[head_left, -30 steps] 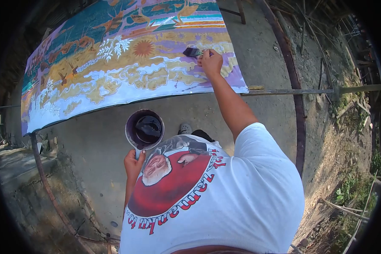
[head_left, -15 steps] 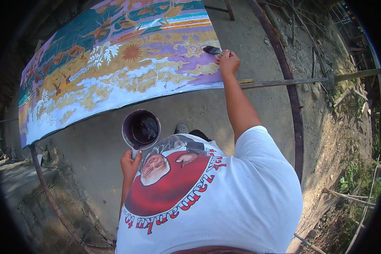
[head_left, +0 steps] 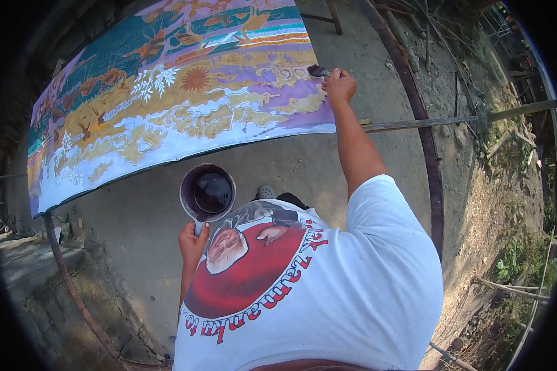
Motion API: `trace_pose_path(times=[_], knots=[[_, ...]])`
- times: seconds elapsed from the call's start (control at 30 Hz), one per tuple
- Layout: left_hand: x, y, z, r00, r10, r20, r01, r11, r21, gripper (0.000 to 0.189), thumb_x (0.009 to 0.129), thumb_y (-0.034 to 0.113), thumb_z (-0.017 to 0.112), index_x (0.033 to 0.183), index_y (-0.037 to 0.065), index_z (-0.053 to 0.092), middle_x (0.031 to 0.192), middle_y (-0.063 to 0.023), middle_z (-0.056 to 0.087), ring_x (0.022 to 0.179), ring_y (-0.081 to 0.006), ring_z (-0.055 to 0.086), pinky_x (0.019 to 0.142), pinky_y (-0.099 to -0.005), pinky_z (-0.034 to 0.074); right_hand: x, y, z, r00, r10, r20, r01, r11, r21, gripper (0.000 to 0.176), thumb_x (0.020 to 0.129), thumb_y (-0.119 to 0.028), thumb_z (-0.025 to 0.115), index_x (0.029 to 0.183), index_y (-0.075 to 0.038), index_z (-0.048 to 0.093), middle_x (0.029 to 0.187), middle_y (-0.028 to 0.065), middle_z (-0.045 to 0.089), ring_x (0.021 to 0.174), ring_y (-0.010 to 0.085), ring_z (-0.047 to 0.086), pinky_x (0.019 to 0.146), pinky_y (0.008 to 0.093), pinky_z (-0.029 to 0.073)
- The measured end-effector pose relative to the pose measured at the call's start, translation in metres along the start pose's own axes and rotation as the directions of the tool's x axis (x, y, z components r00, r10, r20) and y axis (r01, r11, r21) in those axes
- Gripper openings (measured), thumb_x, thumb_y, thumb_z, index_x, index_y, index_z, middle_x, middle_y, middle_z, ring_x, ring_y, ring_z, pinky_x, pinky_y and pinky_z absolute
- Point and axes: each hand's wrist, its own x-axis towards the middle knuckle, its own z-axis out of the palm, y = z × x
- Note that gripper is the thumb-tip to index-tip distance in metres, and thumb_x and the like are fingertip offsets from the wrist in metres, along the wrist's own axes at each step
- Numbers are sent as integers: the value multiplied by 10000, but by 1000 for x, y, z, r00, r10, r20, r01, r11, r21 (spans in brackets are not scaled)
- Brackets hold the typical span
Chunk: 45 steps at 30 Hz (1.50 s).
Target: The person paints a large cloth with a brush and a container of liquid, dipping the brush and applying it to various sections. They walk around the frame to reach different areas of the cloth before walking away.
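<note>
A stretched cloth (head_left: 195,128) painted with birds, leaves and cloud shapes fills the upper left. At its right edge, a flat paintbrush (head_left: 317,71) with dark, wet-looking bristles overlaps the cloth. My right hand (head_left: 339,86) is closed around the brush's handle, the arm stretched forward. Low in front of my body, my left hand (head_left: 193,239) grips the short handle of a round dipper (head_left: 185,195). Dark purple liquid (head_left: 214,190) lies inside it. Purple colour covers parts of the cloth's right side, while the strip along its near edge is mostly white.
A wooden pole (head_left: 424,123) runs right from the cloth's near corner. Another pole (head_left: 74,278) slopes down at the left. A long dark strip (head_left: 432,179) crosses the concrete floor (head_left: 142,247). Sticks and plants (head_left: 513,263) border the right side. My shoe (head_left: 267,191) shows below.
My right hand and the brush have shifted slightly right, to the cloth's edge. The bristles now point more toward the upper left. My left hand still holds the dipper in nearly the same place.
</note>
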Motion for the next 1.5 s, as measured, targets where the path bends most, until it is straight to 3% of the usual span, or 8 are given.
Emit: trace_pose_path(times=[0.27, 0.47, 0.73, 0.83, 0.9, 1.0, 1.2, 1.5], knots=[[4, 25, -14, 1000, -17, -8, 18, 984, 175, 387, 867, 289, 762, 715, 13, 537, 585, -108, 523, 525, -177, 463, 522, -386, 388, -69, -35, -57, 848, 229, 479, -264, 965, 5, 326, 1051, -235, 509, 1036, 35, 690, 741, 109, 670, 561, 164, 653, 512, 299, 571], [13, 35, -8, 999, -24, 33, 17, 979, 203, 386, 853, 327, 765, 735, 7, 582, 598, -156, 551, 525, -268, 544, 526, -429, 409, -136, -96, -61, 658, 78, 749, -245, 963, 116, 320, 1043, -259, 539, 1018, 18, 698, 768, 98, 670, 572, 139, 634, 505, 281, 536], [23, 50, -2, 991, 27, 129, -54, 976, 213, 393, 856, 353, 753, 771, -1, 607, 676, -208, 610, 631, -382, 624, 587, -475, 453, -256, -138, -8, 8, -245, 970, 348, 910, 227, 211, 1036, -157, 586, 1076, 11, 705, 759, 64, 647, 639, 117, 644, 547, 265, 518], [25, 49, -3, 992, 46, 113, -71, 973, 221, 374, 856, 335, 755, 786, -3, 610, 688, -204, 617, 615, -346, 604, 589, -458, 451, -255, -123, -11, 72, 54, 996, 196, 978, -68, 239, 1043, -193, 578, 1094, 4, 704, 783, 70, 663, 663, 117, 656, 584, 273, 550], [27, 49, 0, 994, 4, 112, -31, 971, 238, 402, 857, 356, 753, 777, -7, 601, 685, -213, 611, 628, -387, 609, 586, -466, 451, -238, -101, -22, 159, 201, 967, -381, 916, -128, 292, 1031, -247, 596, 1117, 11, 701, 842, 95, 703, 668, 156, 682, 613, 293, 582], [23, 50, -1, 996, 10, 89, -29, 977, 211, 381, 861, 320, 758, 762, -3, 581, 668, -199, 599, 582, -342, 579, 562, -435, 440, -204, -86, -47, 272, 169, 947, -656, 753, 54, 335, 1039, -280, 567, 1176, 7, 673, 856, 108, 701, 679, 160, 685, 622, 319, 610], [9, 39, -5, 999, 31, 42, -40, 977, 211, 337, 884, 240, 751, 738, 10, 554, 622, -130, 573, 558, -178, 537, 533, -385, 416, -153, -51, -45, 589, 264, 764, -638, 733, 238, 345, 1049, -291, 564, 1192, 15, 639, 892, 126, 703, 715, 180, 703, 646, 329, 626], [-1, 25, -14, 1000, -1, -11, 3, 989, 148, 364, 897, 225, 753, 715, 24, 510, 586, -45, 452, 578, -108, 395, 514, -342, 352, -127, -37, -5, 777, 336, 533, -522, 816, 247, 309, 1052, -226, 521, 1120, 50, 643, 876, 152, 677, 682, 201, 688, 586, 320, 612]])
